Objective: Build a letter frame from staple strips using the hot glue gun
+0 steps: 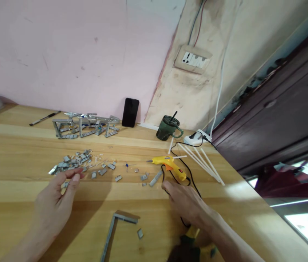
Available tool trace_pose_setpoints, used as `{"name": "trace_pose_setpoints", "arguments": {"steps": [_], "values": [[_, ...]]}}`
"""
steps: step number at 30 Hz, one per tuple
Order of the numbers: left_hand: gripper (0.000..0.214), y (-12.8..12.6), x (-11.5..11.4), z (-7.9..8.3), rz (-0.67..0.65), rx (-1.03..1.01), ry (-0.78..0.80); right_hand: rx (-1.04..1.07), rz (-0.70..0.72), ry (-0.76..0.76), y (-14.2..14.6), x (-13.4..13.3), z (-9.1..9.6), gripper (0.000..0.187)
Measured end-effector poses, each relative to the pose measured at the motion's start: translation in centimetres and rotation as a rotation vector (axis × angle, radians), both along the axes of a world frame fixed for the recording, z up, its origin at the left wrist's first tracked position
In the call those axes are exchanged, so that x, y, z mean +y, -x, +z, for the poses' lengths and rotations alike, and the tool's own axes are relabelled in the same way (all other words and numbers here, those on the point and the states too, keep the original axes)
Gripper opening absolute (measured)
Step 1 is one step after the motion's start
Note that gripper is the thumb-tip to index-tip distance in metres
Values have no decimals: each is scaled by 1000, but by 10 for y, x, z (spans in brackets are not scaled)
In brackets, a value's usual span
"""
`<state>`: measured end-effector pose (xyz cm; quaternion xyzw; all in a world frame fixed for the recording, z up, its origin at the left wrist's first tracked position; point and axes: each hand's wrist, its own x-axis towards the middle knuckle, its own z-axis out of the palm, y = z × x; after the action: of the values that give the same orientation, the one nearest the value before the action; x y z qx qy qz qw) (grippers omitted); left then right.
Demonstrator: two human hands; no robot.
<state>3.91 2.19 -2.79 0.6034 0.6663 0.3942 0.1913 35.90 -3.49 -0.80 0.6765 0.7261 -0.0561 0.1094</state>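
Note:
My left hand is just in front of a pile of small grey pieces, thumb and index finger brought together. Whatever they pinch, if anything, is too small to make out. My right hand is closed beside the yellow glue gun, which lies on its side with a white glue stick in its back end. The gun's black cord runs close to these fingers; what they hold is hidden. A short grey strip lies near the right fingertips. Between my forearms rests an L-shaped grey frame beside one small grey piece.
Several grey frame structures stand at the back by a pen. A phone leans on the wall. Rightward are a green mug, a power strip and white glue sticks. A blurred yellow-and-dark object is low in front.

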Motion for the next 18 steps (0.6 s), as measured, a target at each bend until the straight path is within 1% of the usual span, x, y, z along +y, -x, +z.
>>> {"name": "trace_pose_setpoints", "arguments": {"steps": [4,7,9,11,13,14,16,18], "values": [[42,1,-1,-1,1,-41,25,-5,-23,10,-9,-3,5,41],[43,0,-1,-3,-22,-73,48,-33,-31,45,-11,0,7,33],[41,0,0,-5,-44,-50,-15,-57,-31,60,-8,4,9,28],[38,0,1,-5,-58,-13,-114,-69,-13,59,-1,8,11,26],[38,1,2,-2,-47,19,-180,-76,11,55,7,12,14,26],[38,2,3,1,-31,36,-186,-83,16,54,10,15,15,26],[38,4,2,5,-15,72,-161,-111,6,56,12,19,17,25],[35,6,1,9,-16,86,-121,-149,-29,58,7,24,17,24]]}}
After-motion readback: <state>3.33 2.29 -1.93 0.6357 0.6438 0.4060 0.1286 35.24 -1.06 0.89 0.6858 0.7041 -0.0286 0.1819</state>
